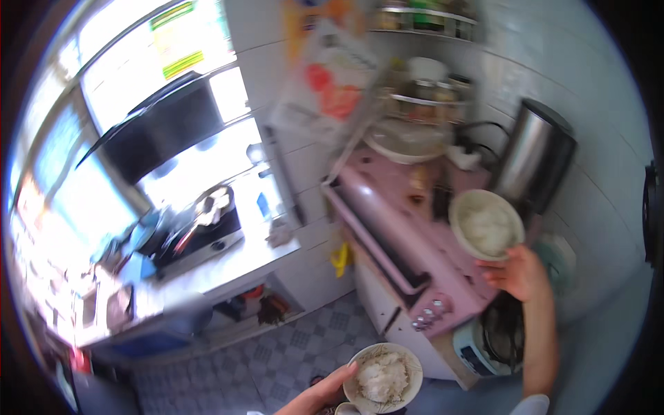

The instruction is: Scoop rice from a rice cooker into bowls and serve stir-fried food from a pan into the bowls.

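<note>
In my left hand (332, 385) is a patterned bowl of cooked white rice (384, 378), held by its side with the thumb at the rim. Just below it, cut off by the lower picture edge, a small pale rounded object (348, 409) shows. My right hand (519, 275) is at the lower rim of a second pale bowl (459, 228), which also has white rice in it. Its fingers are spread beside that rim, one fingertip overlapping it. This bowl is over the top of a pink toaster oven (456, 270), near an electric kettle (534, 150).
A rice cooker (477, 347) stands under my right forearm. Spice racks (430, 101) hang in the corner above a large lidded dish (407, 142). Leftward, a pan (220, 199) sits on a stove by a bright window. Between the counters runs a tiled floor (249, 358).
</note>
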The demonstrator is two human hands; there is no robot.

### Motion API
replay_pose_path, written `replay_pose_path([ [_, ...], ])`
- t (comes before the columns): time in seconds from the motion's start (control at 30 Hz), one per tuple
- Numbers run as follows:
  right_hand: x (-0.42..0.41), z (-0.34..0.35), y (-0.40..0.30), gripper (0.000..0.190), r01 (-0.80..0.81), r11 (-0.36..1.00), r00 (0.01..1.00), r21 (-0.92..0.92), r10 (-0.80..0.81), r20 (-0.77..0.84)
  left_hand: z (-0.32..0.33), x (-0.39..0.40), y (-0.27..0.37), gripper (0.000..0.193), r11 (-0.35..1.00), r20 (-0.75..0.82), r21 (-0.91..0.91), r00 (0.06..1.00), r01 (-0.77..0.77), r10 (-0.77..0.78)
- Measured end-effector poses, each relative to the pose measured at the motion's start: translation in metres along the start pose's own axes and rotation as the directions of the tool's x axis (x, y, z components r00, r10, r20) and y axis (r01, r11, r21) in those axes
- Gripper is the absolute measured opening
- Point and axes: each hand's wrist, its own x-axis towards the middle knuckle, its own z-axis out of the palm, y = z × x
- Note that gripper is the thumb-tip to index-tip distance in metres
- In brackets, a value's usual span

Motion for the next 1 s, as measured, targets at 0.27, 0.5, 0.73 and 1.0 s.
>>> replay_pose_path([
  [0.27, -0.01, 0.037, 0.027, 0.052, 0.296, 0.949, 0.922, 0.11, -0.253, -0.294, -0.118, -0.093, 0.013, 0.073, 0.987, -0.045, -0.001, 0.986, -0.161, 0.16],
  [0.5, 0.015, 0.194, 0.104, 0.056, 0.164, 0.984, 0.982, 0.064, -0.157, -0.106, -0.223, -0.215, 0.044, 0.06, 0.903, -0.283, -0.102, 0.882, -0.417, 0.376],
  [0.73, 0.118, 0.324, 0.287, 0.072, -0.378, 0.922, 0.904, 0.084, 0.348, 0.246, -0.291, -0.315, 0.039, 0.06, 0.647, -0.508, -0.071, 0.585, -0.759, 0.631],
  [1.0, 0.25, 0.481, 0.487, 0.064, -0.663, 0.736, 0.654, -0.137, 0.658, 0.374, -0.34, -0.36, 0.051, 0.059, 0.299, -0.757, 0.07, 0.144, -0.952, 0.638],
])
